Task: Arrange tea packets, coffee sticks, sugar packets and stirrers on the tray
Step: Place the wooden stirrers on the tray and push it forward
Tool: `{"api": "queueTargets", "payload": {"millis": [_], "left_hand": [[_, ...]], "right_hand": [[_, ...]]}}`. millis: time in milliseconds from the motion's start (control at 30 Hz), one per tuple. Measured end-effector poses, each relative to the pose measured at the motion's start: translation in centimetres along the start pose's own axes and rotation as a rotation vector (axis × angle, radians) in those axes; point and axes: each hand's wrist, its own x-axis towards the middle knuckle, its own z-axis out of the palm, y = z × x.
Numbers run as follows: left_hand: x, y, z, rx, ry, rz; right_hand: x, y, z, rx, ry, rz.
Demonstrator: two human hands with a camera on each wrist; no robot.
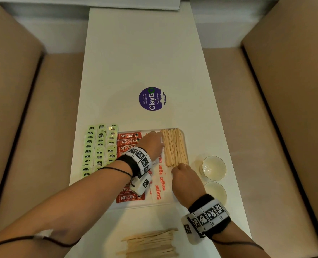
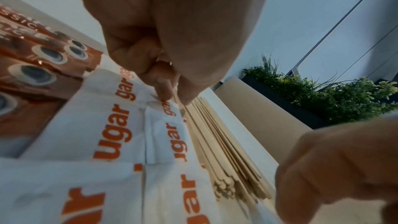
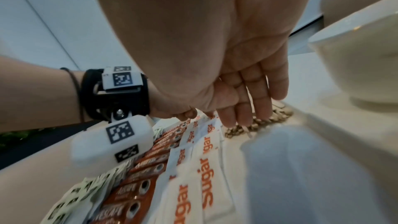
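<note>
Stirrers [image 1: 175, 147] hide the tray's [image 1: 184, 135] right edge; left fingers [image 2: 163, 83] curl against them, right fingers [image 3: 256, 98] straight.

An office pantry, by the look of it: a round purple sticker [image 1: 152, 98] at twelve o'clock on the long white table [image 1: 145, 56] reads "ClayGo" and asks people to keep pantries clean. Tan padded benches [image 1: 48, 112] flank it at nine and three, and a planter hedge [image 2: 327, 94] stands behind.
</note>
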Motion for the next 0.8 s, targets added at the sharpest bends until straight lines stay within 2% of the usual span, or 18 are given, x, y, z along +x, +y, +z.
{"api": "queueTargets", "payload": {"millis": [200, 467, 800], "left_hand": [[-0.5, -0.5, 0.1, 0.064, -0.019, 0.042], [-0.6, -0.2, 0.0, 0.041, 0.008, 0.046], [-0.4, -0.1, -0.1, 0.049, -0.021, 0.057]], "right_hand": [[-1.2, 1.2, 1.7, -0.025, -0.051, -0.046], [1.0, 1.6, 2.5, 0.025, 0.038, -0.077], [0.7, 0.8, 2.9, 0.035, 0.018, -0.163]]}}
